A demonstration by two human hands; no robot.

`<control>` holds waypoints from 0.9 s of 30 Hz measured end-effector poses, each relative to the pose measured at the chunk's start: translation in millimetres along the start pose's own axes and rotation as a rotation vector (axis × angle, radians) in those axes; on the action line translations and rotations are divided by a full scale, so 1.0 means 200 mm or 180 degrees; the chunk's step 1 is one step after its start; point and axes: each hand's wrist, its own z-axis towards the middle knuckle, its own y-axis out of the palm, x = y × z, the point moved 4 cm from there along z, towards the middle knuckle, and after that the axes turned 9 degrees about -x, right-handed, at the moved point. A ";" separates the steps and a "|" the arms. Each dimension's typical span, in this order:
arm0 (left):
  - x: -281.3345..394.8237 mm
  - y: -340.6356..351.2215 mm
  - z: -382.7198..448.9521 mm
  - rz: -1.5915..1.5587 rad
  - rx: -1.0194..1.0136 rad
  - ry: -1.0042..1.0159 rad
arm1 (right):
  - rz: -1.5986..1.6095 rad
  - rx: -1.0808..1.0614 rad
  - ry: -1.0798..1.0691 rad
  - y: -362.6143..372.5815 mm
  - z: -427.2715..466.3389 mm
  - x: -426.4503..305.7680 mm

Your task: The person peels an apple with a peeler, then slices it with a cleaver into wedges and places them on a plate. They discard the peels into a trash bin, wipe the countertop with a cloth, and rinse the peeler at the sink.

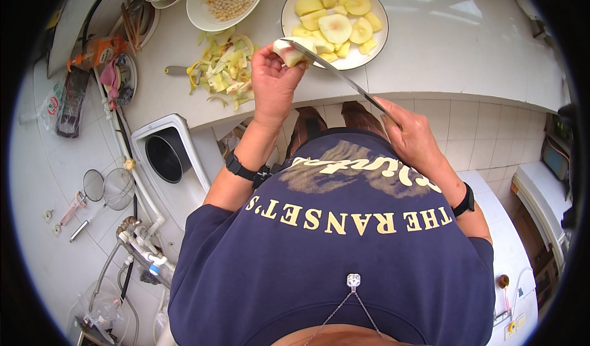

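My left hand (pixel 275 81) holds a peeled piece of pale fruit (pixel 292 52) above the counter's front edge. The handle of a long knife (pixel 343 76) is gripped in my right hand (pixel 408 129), and its blade reaches across to that fruit piece. Behind the blade, a white plate with a dark rim (pixel 383 42) bears several peeled, cut pieces of yellowish fruit (pixel 335 28). Left of my left hand lies a heap of fruit peelings (pixel 226 69), with a yellow and grey peeler (pixel 177 71) beside it.
A white bowl (pixel 193 14) with beans or nuts stands at the back of the counter (pixel 438 60). At the left are an orange packet (pixel 103 51), a sink (pixel 184 122) with a dark pot (pixel 163 159) in it, and wire strainers (pixel 117 188) by the tiled wall.
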 end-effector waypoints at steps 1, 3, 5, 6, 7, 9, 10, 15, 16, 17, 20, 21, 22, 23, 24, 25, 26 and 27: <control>0.00 0.02 -0.01 0.0248 -0.0086 0.0116 | 0.0002 -0.0043 0.0059 0.00 0.00 0.01; -0.01 0.03 -0.01 0.0433 -0.0164 0.0168 | 0.0108 0.0045 -0.0097 0.01 0.01 0.01; -0.02 0.01 0.00 0.0280 -0.0177 0.0089 | 0.0218 0.0099 -0.0161 0.01 0.02 0.04; -0.03 0.00 0.00 0.0152 -0.0215 -0.0058 | 0.0285 0.0088 -0.0141 0.01 0.02 0.05; -0.04 -0.01 0.01 -0.0002 -0.0270 -0.0149 | 0.0348 0.0080 -0.0129 0.01 0.02 0.07; -0.06 -0.04 0.04 -0.0356 -0.0408 -0.0371 | 0.0503 -0.0020 0.0012 0.02 0.04 0.10; -0.07 -0.06 0.05 -0.0562 -0.0488 -0.0510 | 0.0595 -0.0071 0.0159 0.02 0.05 0.12; -0.09 -0.08 0.10 -0.1343 -0.0827 -0.0797 | 0.0742 -0.0270 0.0197 -0.01 0.06 0.14; -0.08 -0.08 0.11 -0.1451 -0.0867 -0.0852 | 0.0730 -0.0367 0.0303 -0.02 0.06 0.14; -0.08 -0.07 0.10 -0.1551 -0.0911 -0.0908 | 0.0723 -0.0369 0.0304 -0.03 0.06 0.13; -0.08 -0.05 0.11 -0.1233 -0.0603 -0.0691 | 0.0648 -0.0242 0.0239 -0.03 0.07 0.10; -0.08 -0.04 0.10 -0.1038 -0.0459 -0.0527 | 0.0592 -0.0116 0.0181 -0.02 0.07 0.08; -0.08 -0.03 0.09 -0.0591 -0.0352 -0.0395 | 0.0586 -0.0006 0.0082 -0.02 0.06 0.07; -0.07 -0.01 0.07 -0.0161 -0.0284 -0.0235 | 0.0438 0.0041 0.0040 -0.01 0.07 0.07; -0.06 0.00 0.07 0.0265 -0.0228 -0.0067 | 0.0333 0.0086 -0.0042 -0.01 0.07 0.06; -0.06 0.01 0.07 0.0347 -0.0255 -0.0001 | 0.0199 0.0116 -0.0064 -0.01 0.07 0.06; -0.06 0.02 0.07 0.0431 -0.0273 0.0055 | 0.0206 0.0087 -0.0077 0.00 0.07 0.07; -0.05 0.02 0.07 0.0496 -0.0256 0.0106 | 0.0181 0.0058 -0.0042 0.00 0.07 0.08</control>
